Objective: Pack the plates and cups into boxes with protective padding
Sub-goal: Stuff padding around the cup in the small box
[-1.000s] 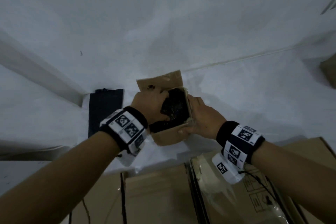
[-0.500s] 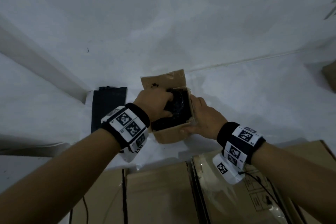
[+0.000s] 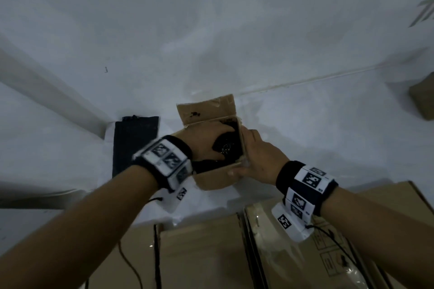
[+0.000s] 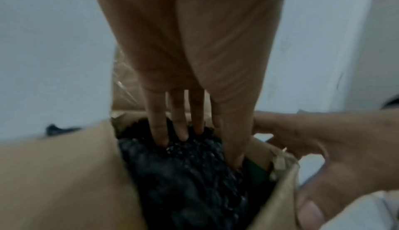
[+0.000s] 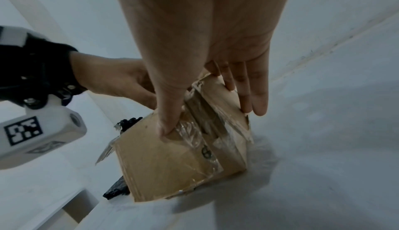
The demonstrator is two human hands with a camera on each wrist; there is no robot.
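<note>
From the head view, a small cardboard box (image 3: 218,177) stood open on the white surface (image 3: 317,138), its far flap raised. The left hand (image 3: 206,141) reached down into it onto black padding (image 3: 226,148), while the right hand (image 3: 256,159) clasped the box's near right corner. A dark folded sheet (image 3: 135,143) lay just left of the box, and flattened cartons (image 3: 202,258) lay nearer the person.

In the left wrist view, the left hand's straight fingers (image 4: 159,131) pressed into the black padding (image 4: 190,174) filling the box (image 4: 60,174); a strip of something green (image 4: 255,170) showed beside it.

In the right wrist view, the right hand (image 5: 205,73) gripped the taped box (image 5: 164,163), thumb on one face, fingers (image 5: 248,95) over the far edge.
</note>
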